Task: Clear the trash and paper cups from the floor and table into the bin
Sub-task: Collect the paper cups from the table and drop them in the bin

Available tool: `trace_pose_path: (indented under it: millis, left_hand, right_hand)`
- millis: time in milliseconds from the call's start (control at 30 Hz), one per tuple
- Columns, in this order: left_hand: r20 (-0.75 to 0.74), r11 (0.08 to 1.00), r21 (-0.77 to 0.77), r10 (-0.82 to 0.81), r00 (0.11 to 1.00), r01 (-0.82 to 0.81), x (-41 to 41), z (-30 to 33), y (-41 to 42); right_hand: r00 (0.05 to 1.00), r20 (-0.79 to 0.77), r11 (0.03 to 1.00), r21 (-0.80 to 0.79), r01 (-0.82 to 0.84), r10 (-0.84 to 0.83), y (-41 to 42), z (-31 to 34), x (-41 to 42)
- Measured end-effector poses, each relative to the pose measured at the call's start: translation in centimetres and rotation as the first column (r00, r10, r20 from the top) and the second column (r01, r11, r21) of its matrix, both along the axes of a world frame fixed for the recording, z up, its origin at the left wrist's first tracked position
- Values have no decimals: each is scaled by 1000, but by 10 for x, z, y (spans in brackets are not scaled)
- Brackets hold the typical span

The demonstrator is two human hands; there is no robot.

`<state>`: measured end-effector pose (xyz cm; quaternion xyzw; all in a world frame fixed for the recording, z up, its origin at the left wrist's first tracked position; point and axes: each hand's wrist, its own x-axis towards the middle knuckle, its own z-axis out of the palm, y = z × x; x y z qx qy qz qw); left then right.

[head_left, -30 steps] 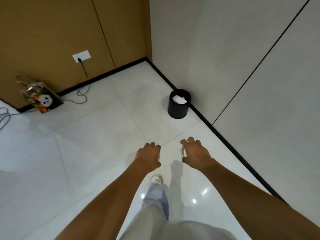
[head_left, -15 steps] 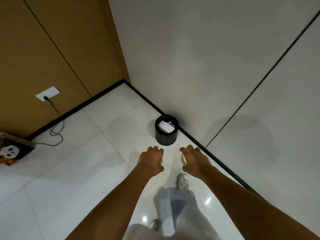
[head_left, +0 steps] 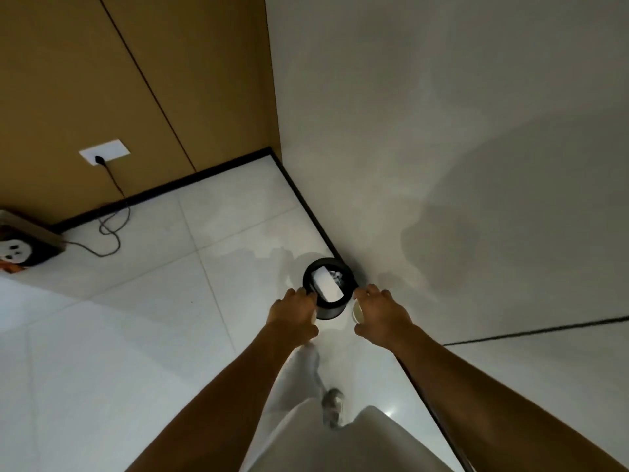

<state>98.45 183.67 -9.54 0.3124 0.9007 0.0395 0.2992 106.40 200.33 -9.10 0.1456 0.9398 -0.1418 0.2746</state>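
Observation:
A black round bin (head_left: 328, 311) stands on the white tiled floor against the grey wall, with white paper (head_left: 326, 285) and other scraps inside. My right hand (head_left: 381, 311) grips a paper cup (head_left: 357, 312) just right of the bin's rim, its open mouth facing left. Just left of the bin, my left hand (head_left: 292, 315) has its fingers curled round something pale that is almost wholly hidden, apparently another paper cup. Both hands hover at the bin's near edge.
The grey wall (head_left: 442, 165) and its black skirting run close on the right. A wall socket (head_left: 105, 152) feeds a loose cable (head_left: 112, 229) on the floor. A dark bag with a ghost face (head_left: 20, 248) sits far left. My leg and shoe (head_left: 332, 403) are below.
I have walked closer to the bin. It now lies right between my hands, which have stretched forward to its near rim while keeping their hold.

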Motion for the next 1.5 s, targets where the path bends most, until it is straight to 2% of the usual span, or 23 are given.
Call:
trace_pose_path:
  millis: [367,467,700,967,1233,1500]
  left_hand:
    - [77,994,1,106,991,-107,-117,-40,56]
    - [61,986,23,162,985,-164,-134,-54,69]
    - [145,947,-20,321,936,-322,-149,-108,95]
    - [196,920,-60,392,899,-388,-160,-212,121]
    - [200,919,-64,394,897,-389,-179,-366,142]
    - [145,909,-5,414,899,-418,-189,-481,166]
  right_hand:
    - [997,66,998,-41,-46,49,63,-39,-136]
    - [993,83,996,-53,-75,79,78,-51,-163]
    - [975,123,979,-107,-173,186,106,-113,-211]
    - [954,160,966,-89,-242,253,118,-221,-236]
    - [940,208,961,-127,-246,268,128,-370,-250]
    - [914,121,921,-62,-383,388,132,-490,-264]
